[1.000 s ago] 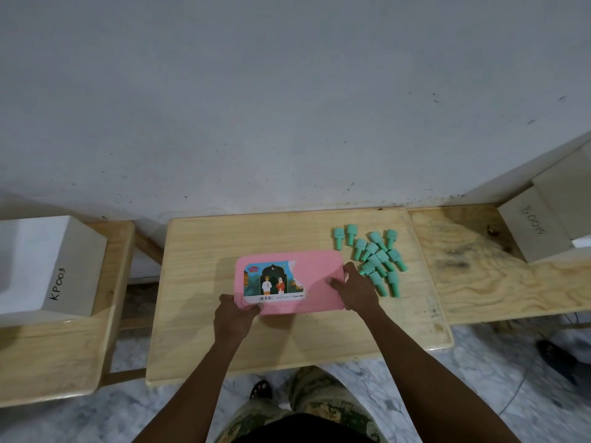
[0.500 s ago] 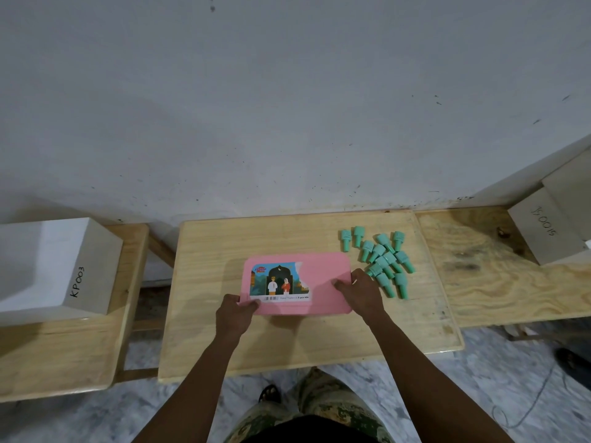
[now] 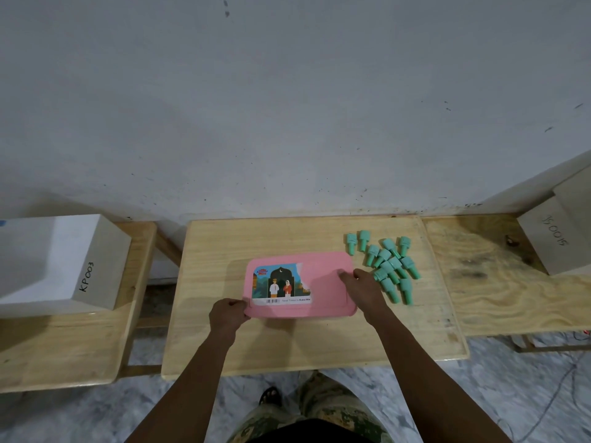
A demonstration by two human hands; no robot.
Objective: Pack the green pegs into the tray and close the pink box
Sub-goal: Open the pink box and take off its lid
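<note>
On the middle wooden table (image 3: 224,346) sits the pink box (image 3: 323,289), lid on, with a colourful sticker (image 3: 281,286) covering the left part of its top. Both of the person's bare hands are on it. The left hand (image 3: 227,316) is curled around the near left corner, fingers wrapped at the edge and gripping it. The right hand (image 3: 364,287) lies over the right end of the lid, fingers spread narrowly and pressed flat on the pink surface, the thumb side toward the far edge; whether it grips the rim or only presses I cannot tell.

Just right of the box, the green pegs (image 3: 388,266) lie in a loose heap on the bare wood, most on their sides, several touching one another. The nearest ones lie just beside the right hand's knuckles. None is inside anything, and the tray cannot be seen with the lid shut.

Far left, on a lower wooden bench (image 3: 64,350), stands a white block (image 3: 54,260) marked KP003 on its side. Far right, on another plywood bench (image 3: 511,298), a pale block (image 3: 556,238) with handwritten characters sits against the wall (image 3: 287,107), which is grey and scuffed. Near the bottom edge, camouflage trousers (image 3: 319,410) and a sandalled foot (image 3: 271,396) show above a marbled floor (image 3: 96,417).
</note>
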